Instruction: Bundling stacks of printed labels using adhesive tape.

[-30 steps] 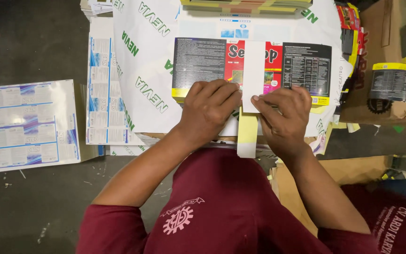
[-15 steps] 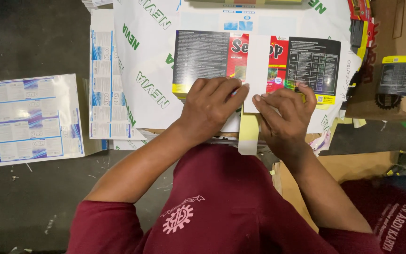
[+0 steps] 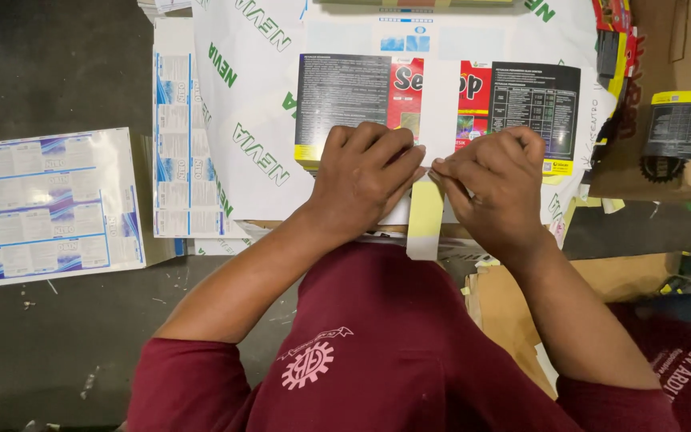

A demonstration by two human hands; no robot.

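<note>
Both hands are sitting a bit lower now: left hand (image 3: 365, 180) is pressing flat on the label stack (image 3: 437, 108), right hand (image 3: 493, 180) is pinching the paper strip (image 3: 433, 160) lying across it

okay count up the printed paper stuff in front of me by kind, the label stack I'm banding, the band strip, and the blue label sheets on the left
Black, red and yellow label stack under the left hand and right hand: 1
Pale paper band strip: 1
Blue and white label sheets, one sheet far left, one pile beside the white printed wrapper: 2
Total: 4
</note>
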